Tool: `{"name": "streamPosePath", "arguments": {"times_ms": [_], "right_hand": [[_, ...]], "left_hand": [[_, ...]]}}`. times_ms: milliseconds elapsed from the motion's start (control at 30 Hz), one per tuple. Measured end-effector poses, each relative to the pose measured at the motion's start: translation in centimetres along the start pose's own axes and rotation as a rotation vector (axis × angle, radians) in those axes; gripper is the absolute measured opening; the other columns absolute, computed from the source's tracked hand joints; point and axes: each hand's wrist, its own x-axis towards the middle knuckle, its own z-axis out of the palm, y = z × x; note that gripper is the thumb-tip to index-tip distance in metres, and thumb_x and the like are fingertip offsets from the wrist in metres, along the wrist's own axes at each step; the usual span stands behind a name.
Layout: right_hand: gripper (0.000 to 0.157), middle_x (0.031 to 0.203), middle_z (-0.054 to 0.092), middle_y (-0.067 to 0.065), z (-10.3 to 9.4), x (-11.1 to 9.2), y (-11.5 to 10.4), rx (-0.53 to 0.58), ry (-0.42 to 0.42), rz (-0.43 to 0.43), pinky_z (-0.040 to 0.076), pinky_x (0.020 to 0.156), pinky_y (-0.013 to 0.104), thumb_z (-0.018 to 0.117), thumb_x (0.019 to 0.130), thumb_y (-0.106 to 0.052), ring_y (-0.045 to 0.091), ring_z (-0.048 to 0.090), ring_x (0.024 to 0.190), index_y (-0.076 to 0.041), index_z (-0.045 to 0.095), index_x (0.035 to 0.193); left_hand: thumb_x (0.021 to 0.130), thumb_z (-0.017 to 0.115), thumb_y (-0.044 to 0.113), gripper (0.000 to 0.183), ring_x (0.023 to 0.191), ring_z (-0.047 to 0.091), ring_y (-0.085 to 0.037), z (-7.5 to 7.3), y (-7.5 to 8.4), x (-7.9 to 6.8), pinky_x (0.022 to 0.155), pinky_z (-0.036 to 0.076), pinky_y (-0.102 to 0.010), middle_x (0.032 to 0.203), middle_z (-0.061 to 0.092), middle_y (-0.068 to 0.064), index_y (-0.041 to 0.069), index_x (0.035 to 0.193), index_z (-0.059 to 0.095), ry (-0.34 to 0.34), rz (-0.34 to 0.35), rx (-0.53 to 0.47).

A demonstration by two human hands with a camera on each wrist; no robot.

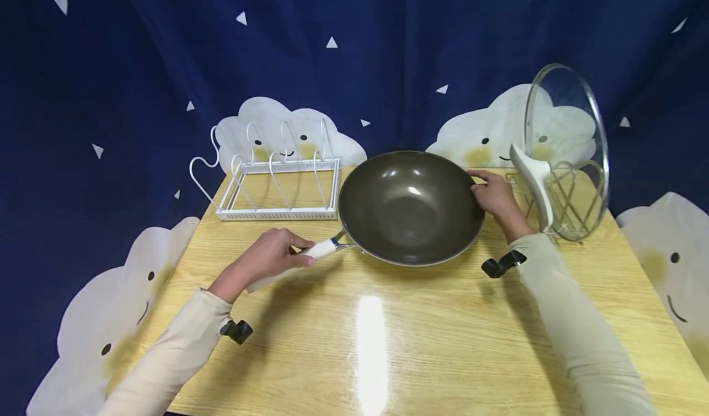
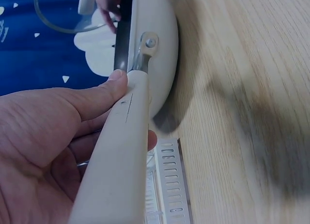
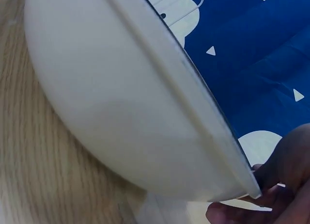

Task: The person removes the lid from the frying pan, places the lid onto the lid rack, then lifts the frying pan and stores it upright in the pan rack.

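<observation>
A wok (image 1: 411, 213) with a dark inside and a cream outer wall (image 3: 111, 98) is at the middle of the table, tilted toward the head camera. Its white handle (image 2: 116, 151) points to the near left. My left hand (image 1: 279, 253) grips that handle, thumb along the top and fingers beneath. At the wok's right edge, my right hand (image 1: 495, 196) pinches the rim between thumb and fingers, as the right wrist view shows up close.
A white wire rack (image 1: 277, 214) with upright loops stands at the back left. On the right, a glass lid (image 1: 600, 133) with a white handle (image 1: 534, 179) leans upright in a wire stand (image 1: 573, 200). A dark blue curtain (image 1: 376, 53) hangs behind the table (image 1: 443, 336).
</observation>
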Motion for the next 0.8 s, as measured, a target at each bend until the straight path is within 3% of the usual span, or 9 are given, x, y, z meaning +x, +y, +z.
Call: {"name": "streamPosePath", "arguments": {"times_ms": [267, 533, 667, 800], "right_hand": [[0.045, 0.129, 0.062, 0.032, 0.46, 0.47, -0.32, 0.019, -0.010, 0.032, 0.047, 0.066, 0.029, 0.044, 0.104, -0.009, 0.034, 0.064, 0.100, -0.005, 0.052, 0.149], [0.047, 0.120, 0.067, 0.030, 0.89, 0.42, -0.90, -0.089, 0.049, 0.024, 0.046, 0.068, 0.037, 0.043, 0.099, -0.008, 0.036, 0.063, 0.095, -0.007, 0.057, 0.144], [0.046, 0.123, 0.066, 0.030, 0.84, 0.68, -0.87, -0.088, 0.059, 0.030, 0.048, 0.071, 0.038, 0.044, 0.099, -0.007, 0.037, 0.064, 0.100, -0.006, 0.059, 0.143], [0.047, 0.123, 0.065, 0.030, 0.55, 1.05, -1.08, -0.063, 0.041, 0.053, 0.047, 0.066, 0.035, 0.045, 0.096, -0.006, 0.036, 0.060, 0.092, -0.005, 0.059, 0.142]], "left_hand": [[0.089, 0.080, 0.026, 0.035, 0.062, 0.051, -0.010, 0.00, -0.08, -0.18, 0.056, 0.045, -0.028, 0.102, 0.078, -0.007, 0.007, 0.118, 0.077, -0.012, -0.007, -0.007], [0.089, 0.081, 0.026, 0.036, 0.058, 0.051, -0.009, 0.13, -0.10, -0.40, 0.055, 0.045, -0.028, 0.098, 0.078, -0.009, 0.007, 0.119, 0.076, -0.014, -0.005, -0.018], [0.089, 0.081, 0.025, 0.035, 0.059, 0.054, -0.009, 0.27, 0.12, -0.45, 0.056, 0.046, -0.028, 0.100, 0.078, -0.009, 0.007, 0.119, 0.076, -0.016, -0.011, -0.032], [0.088, 0.082, 0.025, 0.035, 0.062, 0.056, -0.010, 0.38, 0.69, -0.49, 0.058, 0.047, -0.029, 0.107, 0.077, -0.011, 0.008, 0.118, 0.077, -0.010, -0.038, -0.032]]}}
